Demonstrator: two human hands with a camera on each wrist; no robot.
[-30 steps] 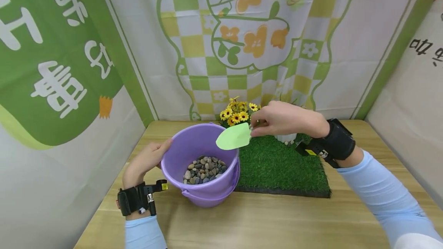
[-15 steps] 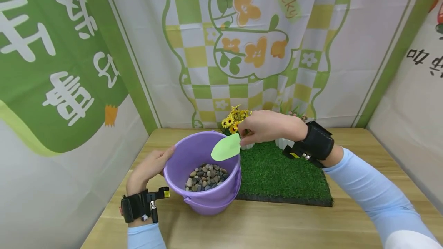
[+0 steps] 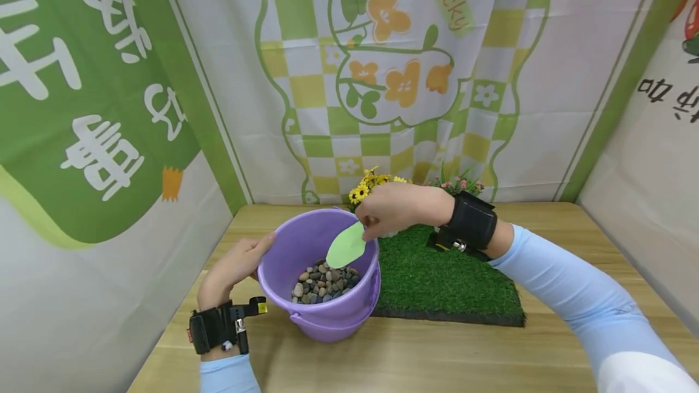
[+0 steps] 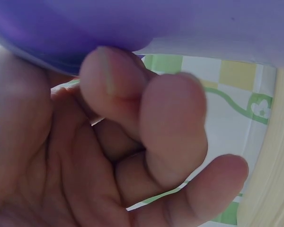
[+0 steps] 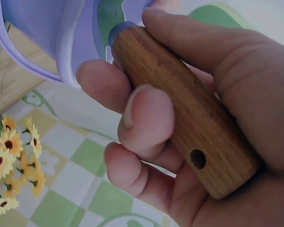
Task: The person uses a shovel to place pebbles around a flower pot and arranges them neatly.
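Observation:
A purple bucket (image 3: pixel 295 247) with several pebbles (image 3: pixel 322 282) at its bottom stands on the table, tilted slightly toward me. At its left rim, my left hand (image 3: pixel 235 264) grips the edge; the left wrist view shows curled fingers (image 4: pixel 173 123) against the purple wall. Over the right rim, my right hand (image 3: pixel 401 206) holds a small garden trowel with a light green blade (image 3: pixel 346 246). Its wooden handle (image 5: pixel 180 113) lies in the curled fingers in the right wrist view. The blade points down into the bucket, above or near the pebbles; whether it touches them I cannot tell.
A green artificial turf mat (image 3: pixel 448 281) lies right of the bucket on the wooden table (image 3: pixel 426 350). Yellow flowers (image 3: pixel 360 191) and a pot of pink flowers (image 3: pixel 464 184) stand at the back. Printed cloth walls (image 3: pixel 306 90) enclose the table.
My right hand has moved left and the trowel has gone down into the bucket's mouth, its blade tipping lower. My left hand keeps its grip on the rim. The head view has shifted slightly.

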